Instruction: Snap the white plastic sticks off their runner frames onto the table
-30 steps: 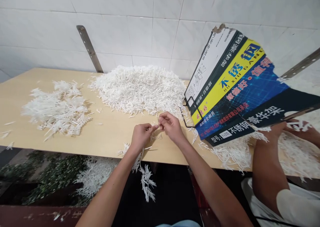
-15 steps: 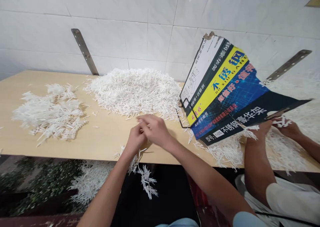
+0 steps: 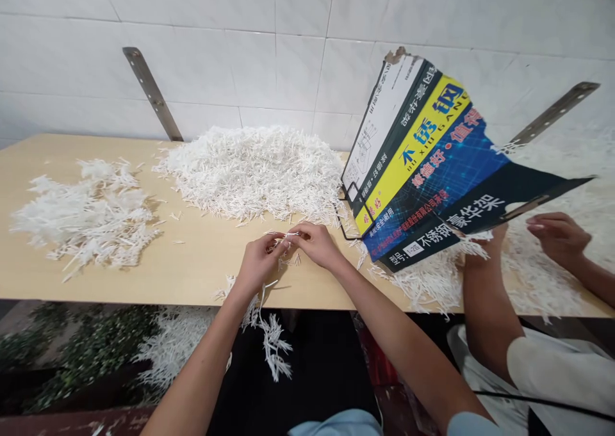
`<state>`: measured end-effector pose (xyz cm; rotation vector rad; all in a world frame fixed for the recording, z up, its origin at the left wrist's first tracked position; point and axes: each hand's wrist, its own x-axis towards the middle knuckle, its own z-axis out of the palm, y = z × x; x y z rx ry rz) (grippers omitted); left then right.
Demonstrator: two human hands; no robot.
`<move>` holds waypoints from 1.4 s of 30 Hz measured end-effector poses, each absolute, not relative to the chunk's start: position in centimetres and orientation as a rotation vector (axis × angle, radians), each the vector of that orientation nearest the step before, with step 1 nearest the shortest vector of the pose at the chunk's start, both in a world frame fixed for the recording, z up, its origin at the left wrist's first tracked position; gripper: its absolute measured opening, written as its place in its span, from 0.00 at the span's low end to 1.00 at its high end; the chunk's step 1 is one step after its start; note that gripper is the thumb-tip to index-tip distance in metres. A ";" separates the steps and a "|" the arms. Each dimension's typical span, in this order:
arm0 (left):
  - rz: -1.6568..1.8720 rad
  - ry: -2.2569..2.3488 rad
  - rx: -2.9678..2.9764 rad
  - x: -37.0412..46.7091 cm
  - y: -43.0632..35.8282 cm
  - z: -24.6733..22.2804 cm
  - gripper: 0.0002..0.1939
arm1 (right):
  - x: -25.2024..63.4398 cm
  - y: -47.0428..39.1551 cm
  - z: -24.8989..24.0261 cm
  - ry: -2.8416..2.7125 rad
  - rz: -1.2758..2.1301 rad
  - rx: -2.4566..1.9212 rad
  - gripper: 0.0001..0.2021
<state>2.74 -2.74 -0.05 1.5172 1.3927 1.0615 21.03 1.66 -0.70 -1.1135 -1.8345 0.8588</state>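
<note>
Both hands meet over the front half of the table. My left hand (image 3: 259,260) pinches white plastic sprig pieces between thumb and fingers. My right hand (image 3: 318,245) is closed at the fingertips on the same small white piece (image 3: 289,235); its exact shape is too small to make out. A few loose bits lie on the wood just below the fingers. A strand of white branched sprigs (image 3: 276,346) hangs over the table edge beside my left forearm. Behind my hands rises a large heap of white sprig pieces (image 3: 259,173).
A smaller white clump (image 3: 86,215) lies on the left of the wooden table (image 3: 192,276). A printed cardboard divider (image 3: 423,167) in a black wire stand (image 3: 350,225) leans at right. Beyond it are a co-worker's hands (image 3: 560,237) and more white pieces (image 3: 427,285). Metal brackets (image 3: 151,93) meet the wall.
My hands have drawn slightly apart, with fingertips now meeting around a small white piece. Loose bits show beneath them. The co-worker's far hand has lifted away from the white pieces.
</note>
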 end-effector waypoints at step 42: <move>1.497 0.770 0.803 -1.6 -6.9 1.5 0.16 | 20.9 -3.4 0.5 -2.143 0.584 -0.999 0.14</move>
